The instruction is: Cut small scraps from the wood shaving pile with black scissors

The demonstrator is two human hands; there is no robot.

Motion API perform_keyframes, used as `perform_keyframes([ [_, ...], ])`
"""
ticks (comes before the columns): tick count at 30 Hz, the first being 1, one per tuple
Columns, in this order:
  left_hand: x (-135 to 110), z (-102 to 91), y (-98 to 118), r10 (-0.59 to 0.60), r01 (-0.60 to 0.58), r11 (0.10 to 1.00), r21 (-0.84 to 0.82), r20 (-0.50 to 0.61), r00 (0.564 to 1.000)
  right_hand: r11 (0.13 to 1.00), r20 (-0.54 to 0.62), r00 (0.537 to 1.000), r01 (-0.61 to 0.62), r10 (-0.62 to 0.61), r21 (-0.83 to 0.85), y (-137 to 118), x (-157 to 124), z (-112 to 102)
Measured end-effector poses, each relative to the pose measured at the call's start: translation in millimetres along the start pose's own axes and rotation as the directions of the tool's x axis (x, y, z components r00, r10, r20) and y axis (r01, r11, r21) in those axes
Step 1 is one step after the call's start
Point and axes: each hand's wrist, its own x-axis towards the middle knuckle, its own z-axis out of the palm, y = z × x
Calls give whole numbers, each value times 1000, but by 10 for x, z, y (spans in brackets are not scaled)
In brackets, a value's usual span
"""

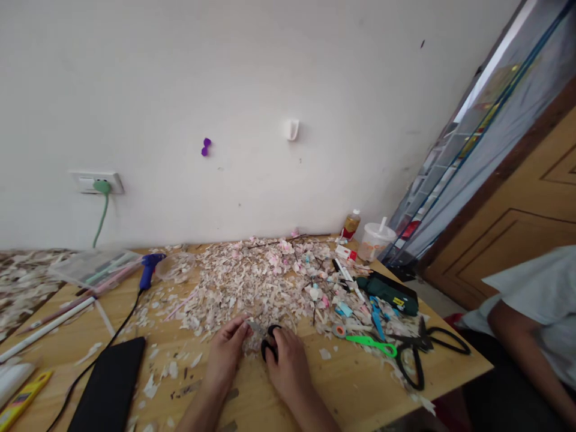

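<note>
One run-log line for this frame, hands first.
right hand: holding black-handled scissors | left hand: pinched near their tips, contents unclear | around: pale scraps, blue glue gun

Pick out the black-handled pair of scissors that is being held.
The small metal scissors with black loop handles, in the right hand. The other pair, large scissors with black loop handles, lies unheld on the right side of the wooden table.

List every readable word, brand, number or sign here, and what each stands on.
"CoCo", probably: orange lettering on the translucent plastic cup, too blurred to be sure.
Too small or blurred to read:
Markings on the amber, white-capped bottle.
Print on the small red-and-white box.
Yellow patch on the dark green oblong case.
Label on the long yellow tool.
</note>
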Motion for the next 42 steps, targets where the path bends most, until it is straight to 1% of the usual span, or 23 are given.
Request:
perform_keyframes([
  [2, -3, -3, -3, 15, -12, 999, -41, 71, 997, 1000, -6, 1000, -6, 6, -6, 1, -4, -4],
  [3, -5, 0, -2, 15, -10, 998, -61, 86, 996, 1000, -6, 1000, -11, 11, -11, 2, -5, -6],
  [7, -25, 42, 20, -32, 40, 985, -169, 55, 998, 1000, 24, 999, -29, 29, -5, -10, 5, -17],
  [12, -55, 75, 55, -89, 113, 932, -345, 83, 993, 999, 34, 999, -33, 33, -3, -21, 25, -32],
  [16, -55, 47, 82, -127, 161, 899, -407, 108, 986, 1000, 51, 998, -25, 26, -8, -7, 25, -23],
  [20, -49, 27, 101, -141, 171, 892, -419, 102, 985, 999, 66, 997, -33, 35, -25, -5, 21, -30],
  [24, -38, 31, 83, -125, 148, 900, -409, 82, 989, 998, 91, 995, -43, 47, -39, -23, 33, -53],
  [29, -19, 24, 32, -89, 114, 916, -383, 83, 993, 998, 63, 997, -35, 38, -57, -8, 34, -38],
  [32, 13, 6, 0, -73, 85, 923, -375, 47, 996, 998, 22, 999, -30, 32, -63, 48, 21, 13],
  [36, 66, -24, -24, -56, 43, 930, -365, -25, 998, 999, -88, 996, -29, 25, -37, 116, 11, 91],
  [38, 70, -29, -16, -58, 45, 931, -361, -27, 998, 999, -125, 992, -28, 24, -36, 106, 11, 95],
  [40, 57, -26, 4, -51, 44, 928, -369, -8, 999, 999, -114, 993, -18, 14, -33, 65, 11, 67],
  [42, 41, -21, 23, -30, 33, 927, -375, 14, 999, 1000, -58, 998, -11, 10, -23, 12, 10, 21],
])
